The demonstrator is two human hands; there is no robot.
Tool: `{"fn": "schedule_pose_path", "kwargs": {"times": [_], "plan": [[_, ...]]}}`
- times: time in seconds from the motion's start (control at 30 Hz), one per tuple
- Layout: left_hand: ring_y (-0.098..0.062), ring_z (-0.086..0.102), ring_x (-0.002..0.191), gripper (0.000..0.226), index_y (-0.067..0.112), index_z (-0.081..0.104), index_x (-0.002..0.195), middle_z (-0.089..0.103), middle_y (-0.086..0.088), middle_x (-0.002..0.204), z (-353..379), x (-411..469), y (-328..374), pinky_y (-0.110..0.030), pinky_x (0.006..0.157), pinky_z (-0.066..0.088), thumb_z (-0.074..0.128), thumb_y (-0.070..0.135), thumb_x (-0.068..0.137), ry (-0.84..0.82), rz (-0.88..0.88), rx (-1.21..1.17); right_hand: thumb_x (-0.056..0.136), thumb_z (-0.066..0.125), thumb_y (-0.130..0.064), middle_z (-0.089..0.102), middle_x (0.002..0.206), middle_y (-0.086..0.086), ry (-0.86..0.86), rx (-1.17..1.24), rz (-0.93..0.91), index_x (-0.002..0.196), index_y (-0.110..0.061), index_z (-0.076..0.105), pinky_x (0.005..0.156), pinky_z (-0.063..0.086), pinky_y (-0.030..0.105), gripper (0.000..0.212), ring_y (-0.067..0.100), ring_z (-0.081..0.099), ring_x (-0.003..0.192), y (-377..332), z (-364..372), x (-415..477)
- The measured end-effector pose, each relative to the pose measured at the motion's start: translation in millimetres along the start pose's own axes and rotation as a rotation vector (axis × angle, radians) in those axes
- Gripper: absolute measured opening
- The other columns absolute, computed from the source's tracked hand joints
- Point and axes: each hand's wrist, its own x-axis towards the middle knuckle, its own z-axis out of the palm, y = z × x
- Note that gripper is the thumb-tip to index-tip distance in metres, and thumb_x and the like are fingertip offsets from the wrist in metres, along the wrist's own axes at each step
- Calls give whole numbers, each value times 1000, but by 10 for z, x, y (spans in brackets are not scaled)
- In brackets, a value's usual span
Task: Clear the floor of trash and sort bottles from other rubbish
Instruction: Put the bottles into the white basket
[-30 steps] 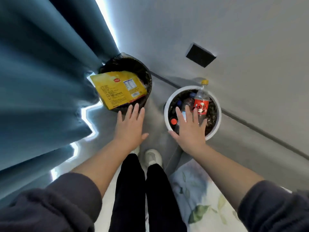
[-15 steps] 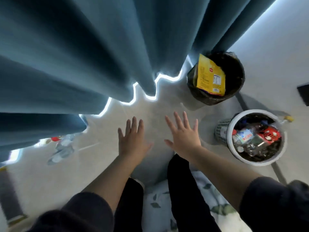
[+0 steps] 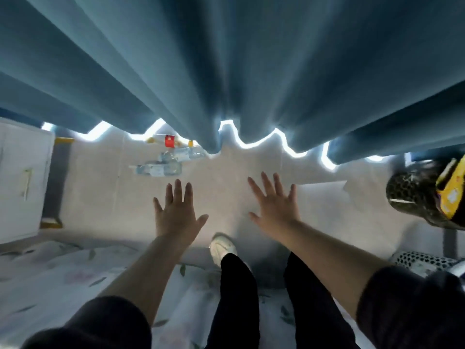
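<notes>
Clear plastic bottles (image 3: 166,162) lie on the pale floor close to the curtain hem, one with a red label (image 3: 169,141). My left hand (image 3: 177,212) hovers empty with fingers spread, just below and right of those bottles. My right hand (image 3: 275,202) is also spread and empty over bare floor. At the right edge stands the black bin (image 3: 412,195) with a yellow packet (image 3: 450,195) sticking out of it. Only a sliver of the white mesh bin (image 3: 425,259) shows at the lower right.
A blue curtain (image 3: 226,71) hangs across the whole top, light glowing under its hem. A white cabinet (image 3: 22,177) stands at the left. A leaf-patterned bed cover (image 3: 75,273) fills the lower part. My legs and a white shoe (image 3: 221,248) are below the hands.
The view has swung left: both bins slid to the right edge and the bottles on the floor came toward the centre. Both hands stay spread and empty.
</notes>
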Motion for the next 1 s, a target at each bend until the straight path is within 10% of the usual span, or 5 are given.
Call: {"fn": "schedule_pose_path", "kwargs": {"times": [0.5, 1.0], "plan": [[-31, -3, 148, 91, 20, -1, 153, -8, -7, 161, 955, 1432, -1597, -56, 114, 11, 48, 61, 87, -81, -289, -321, 91, 54, -48, -15, 161, 1, -189, -230, -321, 152, -34, -10, 117, 7, 54, 89, 31, -13, 148, -1634, 99, 2259], [-33, -2, 148, 89, 22, -4, 153, -7, -11, 161, 2588, 3456, -2137, -55, 115, 15, 55, 40, 90, -97, -196, -291, 84, 65, -47, 8, 160, 6, -256, -332, -201, 153, -30, -2, 112, 29, 55, 98, 31, 8, 148, -1969, 1594, 4353]]}}
